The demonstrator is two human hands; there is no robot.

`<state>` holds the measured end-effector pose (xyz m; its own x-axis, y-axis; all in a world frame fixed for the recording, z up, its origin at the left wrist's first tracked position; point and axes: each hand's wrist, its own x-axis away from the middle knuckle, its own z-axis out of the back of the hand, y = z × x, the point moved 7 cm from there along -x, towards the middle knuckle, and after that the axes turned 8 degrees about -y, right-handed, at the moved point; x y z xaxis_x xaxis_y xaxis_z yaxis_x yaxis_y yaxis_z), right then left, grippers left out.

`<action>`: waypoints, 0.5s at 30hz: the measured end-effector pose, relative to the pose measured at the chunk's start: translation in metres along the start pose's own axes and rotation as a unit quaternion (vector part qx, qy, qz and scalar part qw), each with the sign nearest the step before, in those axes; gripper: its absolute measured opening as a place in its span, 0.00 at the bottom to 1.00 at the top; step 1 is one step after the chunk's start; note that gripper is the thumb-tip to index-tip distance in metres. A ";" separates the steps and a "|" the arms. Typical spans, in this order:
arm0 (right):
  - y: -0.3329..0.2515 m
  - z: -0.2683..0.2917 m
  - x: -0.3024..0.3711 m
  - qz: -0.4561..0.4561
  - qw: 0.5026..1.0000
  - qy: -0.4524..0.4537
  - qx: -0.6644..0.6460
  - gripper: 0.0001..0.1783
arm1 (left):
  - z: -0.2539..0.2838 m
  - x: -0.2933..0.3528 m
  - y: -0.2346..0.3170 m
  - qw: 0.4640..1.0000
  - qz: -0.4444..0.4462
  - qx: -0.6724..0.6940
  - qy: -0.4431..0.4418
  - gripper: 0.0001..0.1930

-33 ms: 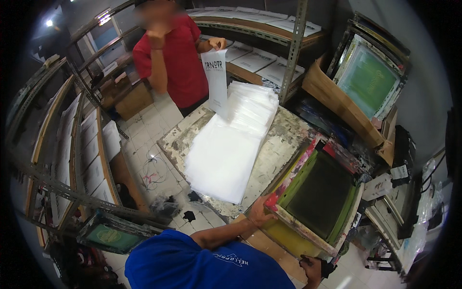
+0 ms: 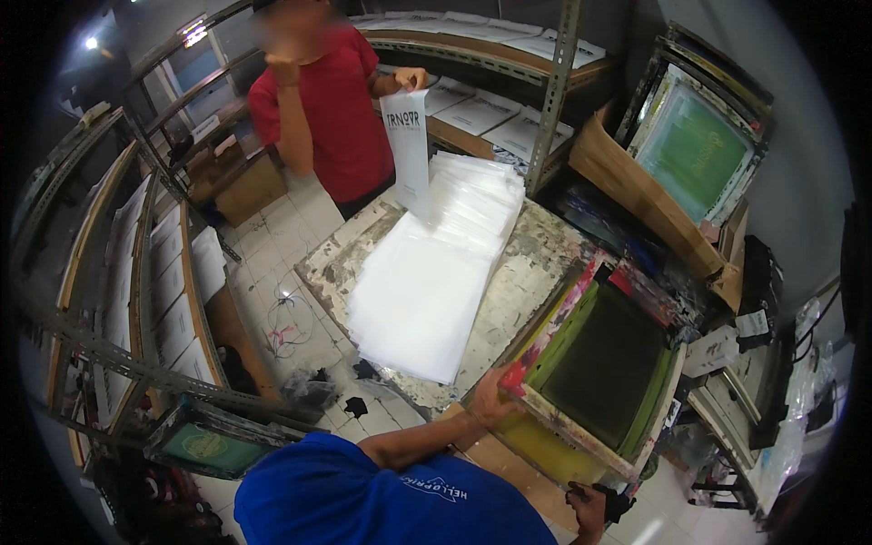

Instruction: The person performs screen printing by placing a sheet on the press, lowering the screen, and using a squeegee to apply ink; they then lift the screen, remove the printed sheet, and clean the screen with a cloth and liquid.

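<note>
My left hand (image 2: 491,401) is closed on the near left corner of a screen printing frame (image 2: 590,436), beside its pink-stained edge. The frame is raised and tilted, with a dark mesh (image 2: 604,365) and green borders. Near the frame's lower corner, my right hand (image 2: 590,510) has its fingers curled round something dark that I cannot make out. Black material (image 2: 619,506) shows beside it. Left of the frame, a long stack of white plastic bags or sheets (image 2: 413,304) lies on a paint-stained table (image 2: 531,263).
Across the table a person in a red shirt (image 2: 331,118) holds up a white printed bag (image 2: 409,159). Shelves (image 2: 191,282) of printed sheets stand at left and at the back (image 2: 463,45). Green-meshed screens (image 2: 695,150) lean at the far right by a cardboard piece (image 2: 645,204).
</note>
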<state>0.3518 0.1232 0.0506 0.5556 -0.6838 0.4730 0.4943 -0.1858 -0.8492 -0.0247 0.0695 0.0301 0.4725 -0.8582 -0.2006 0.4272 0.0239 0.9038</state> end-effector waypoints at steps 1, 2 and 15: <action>0.004 0.002 0.008 -0.006 1.000 0.021 0.016 0.19 | 0.001 -0.003 0.010 1.000 -0.010 0.017 0.009 0.54; 0.006 0.001 0.011 -0.009 0.999 0.035 0.033 0.19 | 0.005 -0.006 0.018 1.000 -0.020 0.014 0.014 0.53; -0.055 -0.010 -0.050 0.082 0.987 0.101 0.095 0.20 | 0.035 -0.080 0.124 0.994 -0.092 0.030 0.044 0.49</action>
<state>0.2900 0.1605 0.0717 0.5031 -0.8241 0.2603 0.5357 0.0611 -0.8422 -0.0362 0.1230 0.1711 0.4581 -0.7968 -0.3939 0.4670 -0.1613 0.8694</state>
